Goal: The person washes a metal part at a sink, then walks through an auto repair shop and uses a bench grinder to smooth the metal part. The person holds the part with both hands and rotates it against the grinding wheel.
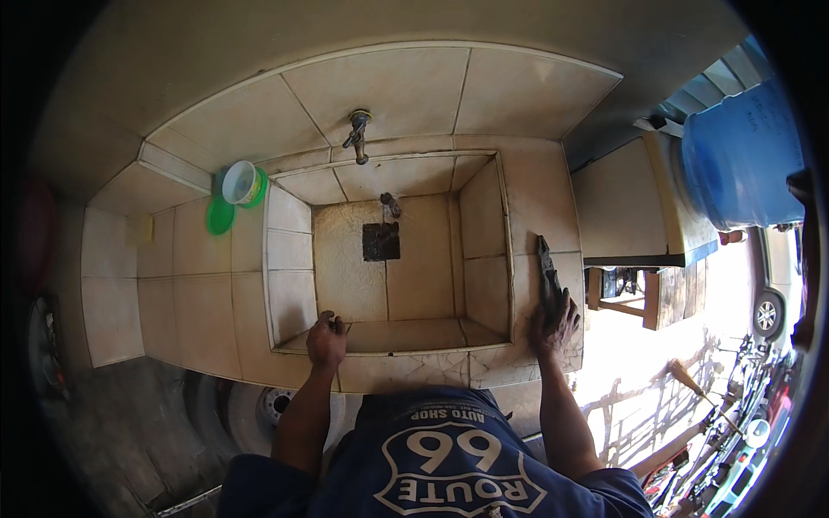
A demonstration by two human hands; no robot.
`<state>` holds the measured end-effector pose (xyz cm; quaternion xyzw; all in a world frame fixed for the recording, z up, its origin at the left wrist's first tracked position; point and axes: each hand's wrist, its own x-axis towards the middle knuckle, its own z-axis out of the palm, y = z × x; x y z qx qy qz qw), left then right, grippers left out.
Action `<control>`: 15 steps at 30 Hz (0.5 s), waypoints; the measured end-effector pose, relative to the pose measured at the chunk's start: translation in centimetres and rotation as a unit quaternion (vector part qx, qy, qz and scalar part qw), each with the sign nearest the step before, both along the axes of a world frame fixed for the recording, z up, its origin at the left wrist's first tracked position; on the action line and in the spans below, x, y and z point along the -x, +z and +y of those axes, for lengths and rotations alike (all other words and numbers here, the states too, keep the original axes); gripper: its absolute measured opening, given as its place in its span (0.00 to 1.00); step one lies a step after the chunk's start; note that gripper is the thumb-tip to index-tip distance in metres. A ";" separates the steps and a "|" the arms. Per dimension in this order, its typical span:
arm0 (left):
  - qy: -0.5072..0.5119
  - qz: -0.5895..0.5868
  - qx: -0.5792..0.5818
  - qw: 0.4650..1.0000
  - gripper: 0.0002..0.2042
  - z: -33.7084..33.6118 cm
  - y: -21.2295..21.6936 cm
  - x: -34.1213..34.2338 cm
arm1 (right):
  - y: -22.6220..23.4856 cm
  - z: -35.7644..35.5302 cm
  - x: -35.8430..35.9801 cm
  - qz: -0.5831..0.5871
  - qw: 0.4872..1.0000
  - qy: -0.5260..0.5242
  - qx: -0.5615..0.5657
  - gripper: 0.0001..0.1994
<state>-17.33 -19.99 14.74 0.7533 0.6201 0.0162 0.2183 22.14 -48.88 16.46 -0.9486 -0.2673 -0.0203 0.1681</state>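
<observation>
My right hand [555,326] lies over a long, dark, narrow piece [546,263] on the right ledge of a tiled sink [509,285]. Its fingers close round the near end, and the far end points away from me; its exact kind does not show. My left hand [326,341] is at the front left corner of the basin, fingers curled in; whether they hold anything is hidden. Below the brass tap [359,138], the basin floor looks wet on its left side. A dark square drain [381,242] sits there, with a small dark piece [390,205] just behind it.
A white tub [239,183] and a green lid [220,216] stand on the left counter [203,302]. To the right, a blue water jug [743,155] rests on a cabinet [626,203]. Wheels [250,406] lie under the counter; several tools [725,432] are spread at lower right.
</observation>
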 end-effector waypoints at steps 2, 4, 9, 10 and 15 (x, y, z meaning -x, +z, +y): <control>0.006 0.000 0.010 1.000 0.13 0.0 0.1 0.0 | -0.6 -0.1 -0.1 -0.015 1.000 0.003 -0.004 0.38; 0.013 -0.003 0.024 1.000 0.14 0.0 0.2 0.0 | -1.1 -0.2 -0.3 -0.025 1.000 -0.001 -0.005 0.38; 0.012 -0.015 0.052 0.998 0.15 0.2 0.8 0.1 | -0.9 -0.3 -0.4 -0.001 1.000 -0.010 0.000 0.39; 0.008 -0.015 0.053 0.998 0.15 0.3 0.9 0.2 | -0.6 0.0 0.0 0.003 1.000 -0.017 -0.007 0.39; -0.010 -0.026 0.064 0.998 0.15 0.5 0.9 0.8 | 1.1 5.1 2.1 -0.098 0.994 -0.051 -0.006 0.36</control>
